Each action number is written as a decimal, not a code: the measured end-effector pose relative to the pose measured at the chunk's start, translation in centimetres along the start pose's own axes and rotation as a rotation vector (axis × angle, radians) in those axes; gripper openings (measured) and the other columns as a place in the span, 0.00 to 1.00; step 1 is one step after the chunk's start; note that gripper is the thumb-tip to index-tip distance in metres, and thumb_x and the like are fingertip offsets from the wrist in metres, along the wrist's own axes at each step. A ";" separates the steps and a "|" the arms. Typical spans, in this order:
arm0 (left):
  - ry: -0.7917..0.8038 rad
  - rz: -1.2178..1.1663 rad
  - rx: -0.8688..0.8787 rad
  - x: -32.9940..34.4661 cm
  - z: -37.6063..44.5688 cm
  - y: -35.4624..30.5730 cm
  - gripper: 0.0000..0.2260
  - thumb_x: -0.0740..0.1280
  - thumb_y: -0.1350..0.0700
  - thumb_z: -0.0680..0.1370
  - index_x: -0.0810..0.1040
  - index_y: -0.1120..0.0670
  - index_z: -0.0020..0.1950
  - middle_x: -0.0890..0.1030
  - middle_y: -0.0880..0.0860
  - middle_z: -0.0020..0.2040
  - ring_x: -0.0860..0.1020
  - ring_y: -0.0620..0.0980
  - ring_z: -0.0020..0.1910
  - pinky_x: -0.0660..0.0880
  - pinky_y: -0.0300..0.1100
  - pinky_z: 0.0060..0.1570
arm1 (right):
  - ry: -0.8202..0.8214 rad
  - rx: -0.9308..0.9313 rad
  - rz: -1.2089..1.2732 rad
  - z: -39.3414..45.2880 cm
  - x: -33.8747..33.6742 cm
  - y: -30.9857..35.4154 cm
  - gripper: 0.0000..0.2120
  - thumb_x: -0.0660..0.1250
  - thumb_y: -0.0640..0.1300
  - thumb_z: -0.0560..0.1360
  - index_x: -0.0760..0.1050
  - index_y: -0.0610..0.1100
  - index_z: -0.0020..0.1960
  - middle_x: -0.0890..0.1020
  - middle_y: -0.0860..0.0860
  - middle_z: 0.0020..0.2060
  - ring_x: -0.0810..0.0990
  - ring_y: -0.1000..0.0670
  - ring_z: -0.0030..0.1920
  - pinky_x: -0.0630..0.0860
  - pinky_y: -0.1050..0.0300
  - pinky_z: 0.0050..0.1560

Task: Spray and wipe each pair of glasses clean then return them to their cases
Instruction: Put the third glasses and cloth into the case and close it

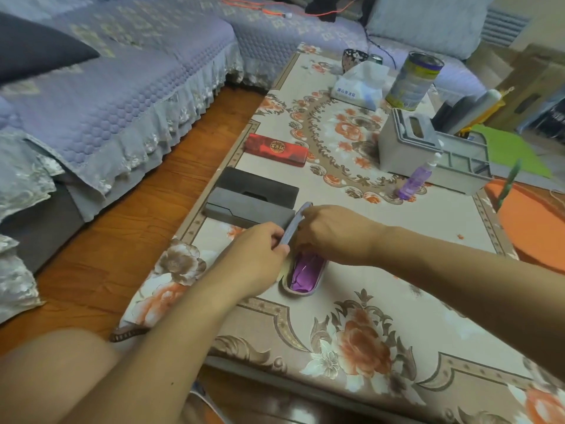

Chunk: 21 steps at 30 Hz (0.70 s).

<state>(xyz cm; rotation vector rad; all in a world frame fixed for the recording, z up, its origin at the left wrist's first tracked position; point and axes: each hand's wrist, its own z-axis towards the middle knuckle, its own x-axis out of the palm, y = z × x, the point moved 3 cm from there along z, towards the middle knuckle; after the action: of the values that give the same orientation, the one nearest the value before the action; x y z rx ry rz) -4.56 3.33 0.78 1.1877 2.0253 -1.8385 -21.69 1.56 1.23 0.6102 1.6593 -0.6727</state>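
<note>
A grey glasses case (pixel 305 275) lies open on the floral table, a purple cloth (pixel 304 270) showing inside it. My left hand (pixel 260 252) pinches the raised lid (pixel 295 224) near its lower end. My right hand (pixel 333 234) grips the lid's upper part, fingers curled over it and hiding most of the case's inside. No glasses are visible. Two dark grey cases (pixel 253 200) lie side by side just beyond, and a red case (pixel 276 149) farther back. A purple spray bottle (pixel 417 177) stands to the right.
A grey organiser box (pixel 406 145) stands behind the spray bottle, with a tissue pack (pixel 359 87) and a tin can (pixel 412 81) at the table's far end. A purple-covered sofa (pixel 122 102) runs along the left. An orange round mat (pixel 532 221) lies at right.
</note>
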 end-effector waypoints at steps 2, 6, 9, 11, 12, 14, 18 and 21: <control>0.000 0.008 0.002 0.0 -0.1 0.0 0.11 0.63 0.52 0.83 0.76 0.47 0.66 0.79 0.46 0.54 0.79 0.49 0.54 0.76 0.48 0.57 | -0.049 0.030 0.111 -0.3 -0.2 0.2 0.06 0.69 0.38 0.74 0.82 0.48 0.46 0.83 0.50 0.38 0.69 0.49 0.39 0.77 0.49 0.41; -0.009 0.018 -0.006 0.0 -0.1 0.1 0.12 0.63 0.51 0.83 0.75 0.47 0.66 0.79 0.45 0.53 0.79 0.48 0.53 0.78 0.49 0.55 | 0.044 0.010 0.139 -0.4 0.1 0.1 0.09 0.63 0.43 0.79 0.82 0.48 0.51 0.84 0.51 0.44 0.73 0.48 0.44 0.76 0.48 0.51; -0.016 0.013 -0.004 -0.1 0.0 0.2 0.12 0.63 0.51 0.83 0.75 0.46 0.66 0.79 0.45 0.53 0.79 0.47 0.51 0.77 0.46 0.51 | 0.158 0.005 0.218 -0.9 -0.4 -0.2 0.14 0.58 0.53 0.82 0.81 0.49 0.56 0.83 0.52 0.50 0.76 0.48 0.51 0.72 0.49 0.60; -0.014 0.003 -0.002 -0.1 0.0 0.2 0.12 0.63 0.50 0.83 0.75 0.46 0.67 0.79 0.45 0.54 0.78 0.46 0.52 0.76 0.43 0.49 | 0.213 -0.001 0.229 -1.5 -0.9 -0.2 0.16 0.58 0.58 0.81 0.80 0.52 0.59 0.82 0.54 0.54 0.74 0.49 0.56 0.71 0.50 0.63; -0.010 -0.011 -0.001 0.0 0.0 0.2 0.12 0.64 0.50 0.83 0.75 0.46 0.67 0.79 0.44 0.54 0.78 0.45 0.51 0.75 0.41 0.46 | 0.226 -0.015 0.216 -1.7 -1.1 -0.1 0.16 0.60 0.57 0.80 0.79 0.52 0.61 0.82 0.54 0.55 0.74 0.49 0.58 0.71 0.51 0.64; 0.002 -0.059 0.006 0.1 0.0 0.1 0.12 0.64 0.51 0.83 0.75 0.46 0.67 0.79 0.44 0.54 0.78 0.43 0.51 0.72 0.35 0.42 | 0.213 -0.074 0.160 -1.8 -1.3 0.0 0.16 0.66 0.48 0.77 0.78 0.49 0.64 0.82 0.52 0.58 0.74 0.48 0.60 0.72 0.52 0.64; 0.063 -0.185 -0.006 0.6 0.1 0.0 0.14 0.64 0.53 0.83 0.73 0.47 0.69 0.79 0.46 0.60 0.78 0.45 0.57 0.71 0.38 0.49 | 0.135 -0.112 0.116 -1.8 -1.2 -0.2 0.22 0.68 0.33 0.74 0.78 0.47 0.66 0.82 0.49 0.60 0.75 0.46 0.60 0.72 0.56 0.64; 0.081 -0.271 -0.033 0.8 0.2 0.0 0.15 0.63 0.54 0.83 0.72 0.47 0.71 0.78 0.47 0.63 0.77 0.45 0.57 0.72 0.39 0.51 | 0.054 -0.127 0.079 -2.2 -1.2 0.0 0.21 0.66 0.32 0.76 0.78 0.47 0.66 0.83 0.49 0.59 0.76 0.45 0.60 0.74 0.51 0.63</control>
<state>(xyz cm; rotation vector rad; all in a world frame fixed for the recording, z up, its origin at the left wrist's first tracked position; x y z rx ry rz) -5.17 3.52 0.21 1.0379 2.3534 -1.8901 -22.96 3.10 2.74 0.6035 1.7049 -0.4935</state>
